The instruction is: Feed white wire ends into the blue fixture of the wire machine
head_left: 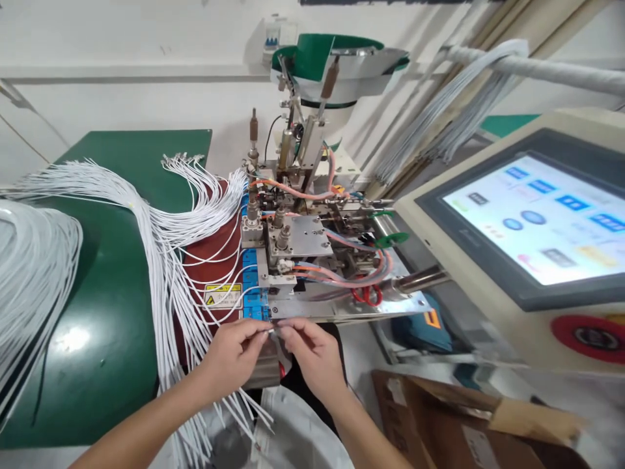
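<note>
My left hand [239,348] and my right hand [312,352] meet fingertip to fingertip at the near edge of the machine. Each pinches with thumb and forefinger at a tiny pale piece [272,330] that looks like the end of a white wire; the fingers cover most of it. Just beyond lies a row of blue wire clamps [251,280], with several white wires running into it. A thick bundle of white wires [163,280] drapes to the left of my left hand and hangs over the front edge.
A metal machine [303,238] with orange tubes and a green bowl feeder [336,58] stands ahead. To the right are a touchscreen panel [547,208] with a red button and, lower, a cardboard box [439,417]. Coiled white wire [34,280] lies on the green table [112,358].
</note>
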{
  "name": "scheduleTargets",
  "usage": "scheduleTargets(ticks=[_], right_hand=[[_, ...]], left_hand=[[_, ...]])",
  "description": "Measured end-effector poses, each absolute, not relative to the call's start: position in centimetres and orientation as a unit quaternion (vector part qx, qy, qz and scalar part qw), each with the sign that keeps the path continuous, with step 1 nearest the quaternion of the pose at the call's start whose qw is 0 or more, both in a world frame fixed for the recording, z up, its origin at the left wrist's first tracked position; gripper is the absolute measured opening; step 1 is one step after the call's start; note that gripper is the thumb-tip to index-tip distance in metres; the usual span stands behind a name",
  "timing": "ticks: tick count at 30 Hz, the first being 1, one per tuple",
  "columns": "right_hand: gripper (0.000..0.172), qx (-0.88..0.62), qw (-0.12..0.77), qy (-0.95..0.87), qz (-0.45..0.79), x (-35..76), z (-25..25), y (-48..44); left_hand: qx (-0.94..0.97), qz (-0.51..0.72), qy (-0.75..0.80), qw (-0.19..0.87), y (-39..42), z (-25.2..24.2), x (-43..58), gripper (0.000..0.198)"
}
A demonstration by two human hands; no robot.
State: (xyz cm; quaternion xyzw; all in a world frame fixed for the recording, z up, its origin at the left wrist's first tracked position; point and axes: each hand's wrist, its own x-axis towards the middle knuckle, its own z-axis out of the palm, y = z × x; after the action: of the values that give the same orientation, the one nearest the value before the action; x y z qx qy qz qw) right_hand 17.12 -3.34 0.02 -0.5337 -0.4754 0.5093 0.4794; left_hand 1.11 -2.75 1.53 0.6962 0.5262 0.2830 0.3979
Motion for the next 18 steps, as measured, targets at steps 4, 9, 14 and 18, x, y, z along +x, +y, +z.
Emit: scheduleTargets(ticks=[4,9,14,18], right_hand=[[0.016,-0.511,0.422,-0.605,0.441,17.4,0.8,-2.6],[0.016,-0.491,0.440,-0.634,0.404,17.1,1.1,-2.0],[0.016,-0.539,0.540,-0.466,0.448,15.4,-0.3,-2.6],[0.008,-0.522,0.558,-0.494,0.414,14.9,-0.8,-2.7]], left_hand=[[0.667,0.273,0.528,0.449,-2.4,1.8,1.1,0.021],[0.671,0.304,0.534,0.414,-2.0,1.4,1.1,0.019],[0.622,0.346,0.557,0.428,-2.2,1.3,1.4,0.020],[0.585,0.358,0.575,0.446,-2.4,0.9,1.8,0.021]])
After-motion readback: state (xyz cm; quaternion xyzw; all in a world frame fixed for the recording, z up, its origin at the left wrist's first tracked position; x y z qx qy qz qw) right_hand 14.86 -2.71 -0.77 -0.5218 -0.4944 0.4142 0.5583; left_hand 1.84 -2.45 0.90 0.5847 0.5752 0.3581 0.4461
